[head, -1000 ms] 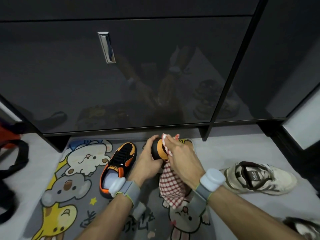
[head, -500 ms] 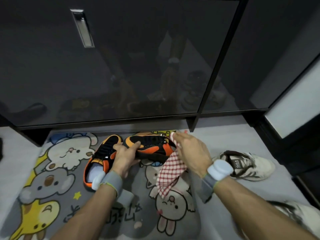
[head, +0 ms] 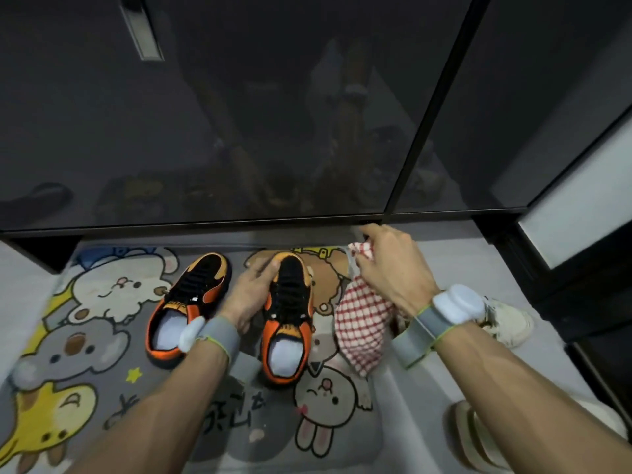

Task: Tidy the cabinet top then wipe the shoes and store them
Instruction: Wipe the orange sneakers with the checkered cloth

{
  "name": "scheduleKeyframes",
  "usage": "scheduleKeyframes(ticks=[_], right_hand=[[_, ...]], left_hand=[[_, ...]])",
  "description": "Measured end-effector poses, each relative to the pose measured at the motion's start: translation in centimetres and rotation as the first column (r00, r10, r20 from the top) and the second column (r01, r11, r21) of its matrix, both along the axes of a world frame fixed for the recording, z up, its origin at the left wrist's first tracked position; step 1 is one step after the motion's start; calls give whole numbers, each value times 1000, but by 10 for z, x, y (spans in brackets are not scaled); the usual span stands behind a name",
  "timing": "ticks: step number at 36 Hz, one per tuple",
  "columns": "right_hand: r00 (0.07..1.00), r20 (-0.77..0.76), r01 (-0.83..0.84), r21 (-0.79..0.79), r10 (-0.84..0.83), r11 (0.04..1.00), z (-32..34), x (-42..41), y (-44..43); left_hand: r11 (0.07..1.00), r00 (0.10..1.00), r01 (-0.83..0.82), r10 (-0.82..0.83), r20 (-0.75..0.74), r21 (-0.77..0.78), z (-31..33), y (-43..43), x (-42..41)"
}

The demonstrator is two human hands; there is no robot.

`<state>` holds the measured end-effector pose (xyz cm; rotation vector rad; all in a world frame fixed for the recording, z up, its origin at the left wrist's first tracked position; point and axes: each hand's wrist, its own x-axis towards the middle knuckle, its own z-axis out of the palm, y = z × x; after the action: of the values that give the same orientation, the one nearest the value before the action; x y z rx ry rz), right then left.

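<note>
orange-and-black shoe [head: 290, 302], white-lined, in left hand [head: 249, 295]; red-checked cloth [head: 362, 323] in right hand [head: 393, 268].

The cabinet door [head: 239, 114] is dark, smooth and mirror-glossy; its handle [head: 142, 29] looks like brushed metal. The mat [head: 102, 371] is soft pile cloth. The left shoe [head: 201, 285] and right shoe [head: 290, 295] look matt and fabric-topped. The cloth [head: 362, 323] is checked woven fabric. The floor [head: 461, 261] is matt grey.

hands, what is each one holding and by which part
Left hand grips the orange shoe on the right by its forefoot side; right hand pinches the checked cloth by its bunched top end.
</note>
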<state>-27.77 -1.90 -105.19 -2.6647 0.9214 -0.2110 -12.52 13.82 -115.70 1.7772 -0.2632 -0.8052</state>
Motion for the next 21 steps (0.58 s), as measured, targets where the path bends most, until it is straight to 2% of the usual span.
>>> scheduleKeyframes(ticks=[2,5,10,15,18,21], right_hand=[[998,-53,-32,16,33,999,-7,1,3],[991,-106,-72,34,75,997,-18,3,10],[990,-92,-107,36,109,994,-29,10,21],[982,-92,-161,42,164,986,-36,23,36],[976,-85,-195,85,202,977,-36,32,48],[961,-61,-263,107,270,959,-37,45,62]], left_hand=[[996,997,80,-79,-24,49,-8,-6,-11],[983,994,110,-109,-10,147,-16,-12,-22],[987,997,80,-77,-30,140,-20,-10,-26],[924,951,105,-202,233,369,-15,5,-11],[889,916,132,-279,289,438,-11,20,-3],[887,828,45,-290,479,460,-4,41,11]])
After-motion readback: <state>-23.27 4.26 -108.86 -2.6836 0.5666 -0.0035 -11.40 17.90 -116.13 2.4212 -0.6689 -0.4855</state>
